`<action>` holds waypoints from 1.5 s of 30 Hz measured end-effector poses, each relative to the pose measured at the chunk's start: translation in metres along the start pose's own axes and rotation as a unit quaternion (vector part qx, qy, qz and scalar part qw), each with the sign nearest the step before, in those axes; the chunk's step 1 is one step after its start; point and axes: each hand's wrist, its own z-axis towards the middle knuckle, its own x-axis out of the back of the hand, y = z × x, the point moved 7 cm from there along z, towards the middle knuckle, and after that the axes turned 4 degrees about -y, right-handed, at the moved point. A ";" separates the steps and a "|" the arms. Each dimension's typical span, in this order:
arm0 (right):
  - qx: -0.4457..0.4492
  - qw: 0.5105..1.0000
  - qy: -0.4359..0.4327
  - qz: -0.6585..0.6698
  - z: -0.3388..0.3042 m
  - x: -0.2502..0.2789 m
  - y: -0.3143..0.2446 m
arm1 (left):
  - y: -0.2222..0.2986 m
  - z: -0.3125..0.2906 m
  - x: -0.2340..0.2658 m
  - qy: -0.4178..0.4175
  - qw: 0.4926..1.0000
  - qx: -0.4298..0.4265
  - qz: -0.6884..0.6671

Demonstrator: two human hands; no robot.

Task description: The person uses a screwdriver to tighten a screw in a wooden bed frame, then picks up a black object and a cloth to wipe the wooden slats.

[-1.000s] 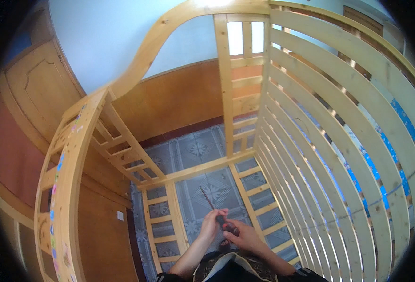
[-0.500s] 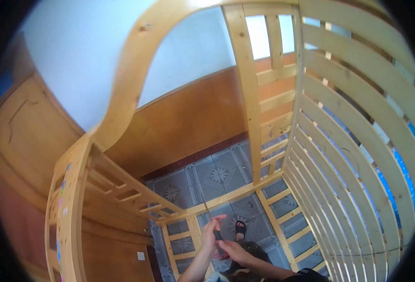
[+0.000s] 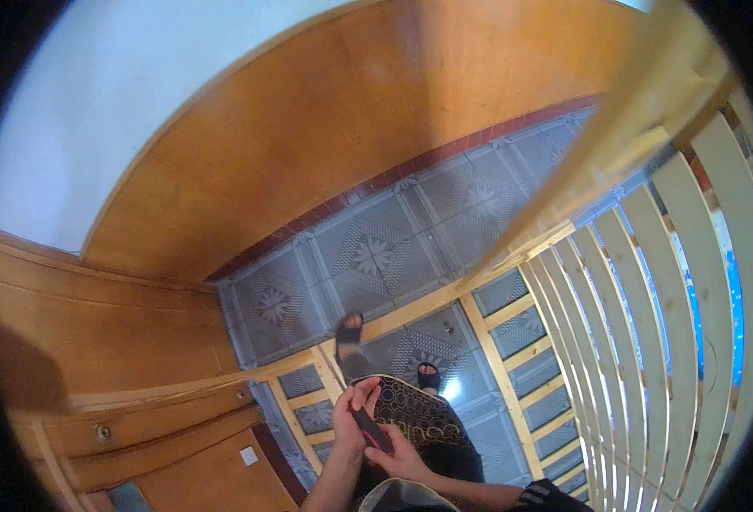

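grey flower-patterned tile flr (image 3: pixel 372 253), brown wood-panel wall (image 3: pixel 308 128), pale slatted wooden frame (image 3: pixel 680 192) at rt. hands near together over lap: l hand (image 3: pixel 347 424) part-curled at blk-and-red tool handle (image 3: pixel 370 429), can't tell if gripping; r hand (image 3: pixel 404 461) clamped on its lower end.

1. Patterned garment (image 3: pixel 432 410): a row of pale, letter-like marks crosses its dark cloth among gold ring shapes; too small and skewed to read with certainty.
2. Tool handle (image 3: pixel 370 430), held over the garment: black and red, nothing legible on it.
3. White wall plate (image 3: pixel 248 456), left of the garment: nothing legible at this size.
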 end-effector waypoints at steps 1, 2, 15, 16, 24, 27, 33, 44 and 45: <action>-0.139 0.981 0.009 0.133 0.005 0.006 0.012 | -0.003 0.020 -0.009 -0.001 0.999 0.003 0.041; -0.149 0.980 0.018 0.131 0.015 0.016 0.009 | -0.007 0.035 -0.012 -0.004 0.996 0.009 0.084; -0.084 0.945 0.314 -0.047 0.234 0.093 -0.080 | 0.034 0.262 -0.120 -0.076 0.976 0.169 0.116; -0.079 0.940 0.330 -0.038 0.250 0.088 -0.079 | 0.048 0.278 -0.138 -0.091 0.971 0.152 0.161; 0.087 0.885 0.455 0.046 0.339 0.153 -0.224 | 0.087 0.364 -0.297 -0.203 0.924 0.186 0.264; -0.005 0.884 0.399 0.246 0.357 0.196 -0.236 | 0.069 0.377 -0.379 -0.268 0.896 0.151 0.320; 0.126 0.824 0.489 0.256 0.375 0.333 -0.359 | 0.024 0.397 -0.587 -0.377 0.822 0.078 0.421; 0.153 0.753 0.554 0.320 0.269 0.513 -0.496 | -0.150 0.329 -0.809 -0.499 0.712 0.290 0.400; 0.150 0.747 0.566 0.314 0.254 0.531 -0.505 | -0.171 0.320 -0.824 -0.510 0.693 0.304 0.408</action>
